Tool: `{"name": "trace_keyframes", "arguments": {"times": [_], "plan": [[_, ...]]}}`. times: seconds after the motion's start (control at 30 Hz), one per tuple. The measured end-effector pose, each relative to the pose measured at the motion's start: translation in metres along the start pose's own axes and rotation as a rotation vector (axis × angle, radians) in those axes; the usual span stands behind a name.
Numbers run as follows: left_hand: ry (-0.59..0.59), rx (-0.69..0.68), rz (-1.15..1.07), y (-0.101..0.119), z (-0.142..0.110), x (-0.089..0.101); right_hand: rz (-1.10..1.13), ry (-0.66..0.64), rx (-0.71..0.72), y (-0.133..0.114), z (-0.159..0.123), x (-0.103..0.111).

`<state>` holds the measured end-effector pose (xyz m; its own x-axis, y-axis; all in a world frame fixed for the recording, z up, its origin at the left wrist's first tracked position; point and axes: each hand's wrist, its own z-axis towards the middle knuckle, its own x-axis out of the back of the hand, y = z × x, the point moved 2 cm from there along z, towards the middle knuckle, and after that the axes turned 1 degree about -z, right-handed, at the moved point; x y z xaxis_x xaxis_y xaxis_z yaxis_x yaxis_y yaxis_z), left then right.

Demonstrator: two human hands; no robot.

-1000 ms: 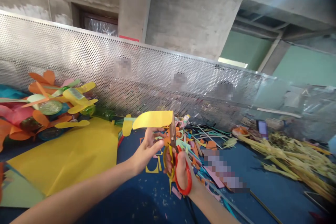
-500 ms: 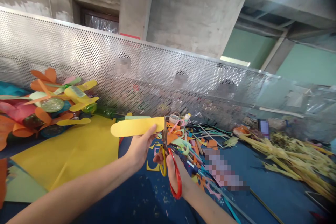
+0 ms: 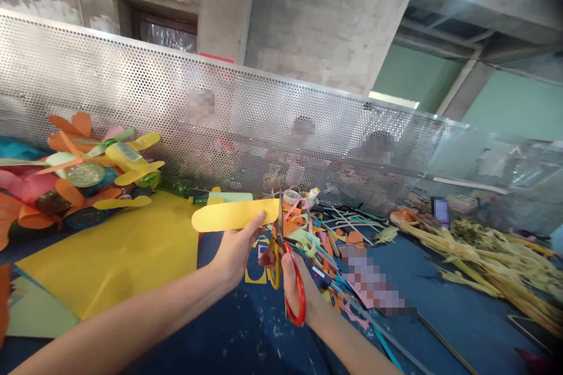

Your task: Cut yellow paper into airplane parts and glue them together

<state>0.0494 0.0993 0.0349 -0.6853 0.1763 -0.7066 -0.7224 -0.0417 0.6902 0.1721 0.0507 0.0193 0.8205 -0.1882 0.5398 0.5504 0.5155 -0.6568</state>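
Observation:
A long yellow paper strip (image 3: 229, 216) with a rounded left end is pinched in my left hand (image 3: 240, 246), thumb on top and fingers beneath. My right hand (image 3: 297, 284) grips a pair of scissors (image 3: 301, 299) with one red and one yellow handle loop. The scissor blades point upward, right at the strip's straight right end. Whether the blades are parted there I cannot make out. Below the hands, a yellow paper scrap with cut-out holes (image 3: 255, 275) lies on the blue table (image 3: 211, 328).
Yellow sheets (image 3: 132, 252) lie at left, beside bottle planes with paper wings (image 3: 127, 158). Colourful paper scraps (image 3: 308, 240) pile up behind the scissors. Dried husks (image 3: 484, 263) lie at right. A perforated metal screen (image 3: 250, 105) stands behind, with people beyond it.
Both hands, the paper strip and the scissors have shifted slightly to the right in view. The blades stay at the strip's right end.

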Motion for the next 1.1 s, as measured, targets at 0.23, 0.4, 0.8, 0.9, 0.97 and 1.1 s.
{"name": "trace_keyframes", "arguments": {"times": [0.23,0.4,0.8,0.9,0.97,1.1], "plan": [[0.011,0.007,0.003,-0.001,0.002,0.001,-0.041,-0.023,-0.035,0.011,-0.001,-0.004],[-0.003,0.013,0.008,-0.001,0.001,0.001,-0.008,-0.057,-0.103,0.008,0.001,-0.005],[-0.018,-0.036,-0.012,0.002,0.009,0.003,-0.062,-0.068,-0.074,0.008,0.007,0.002],[-0.003,-0.046,-0.011,0.003,0.013,0.004,-0.021,-0.089,-0.099,0.012,0.007,0.001],[0.001,-0.055,-0.006,0.004,0.016,0.006,0.031,-0.094,-0.121,0.015,0.007,0.000],[-0.016,-0.070,0.011,0.004,0.021,0.010,0.093,-0.102,-0.169,0.016,0.008,0.000]]}}
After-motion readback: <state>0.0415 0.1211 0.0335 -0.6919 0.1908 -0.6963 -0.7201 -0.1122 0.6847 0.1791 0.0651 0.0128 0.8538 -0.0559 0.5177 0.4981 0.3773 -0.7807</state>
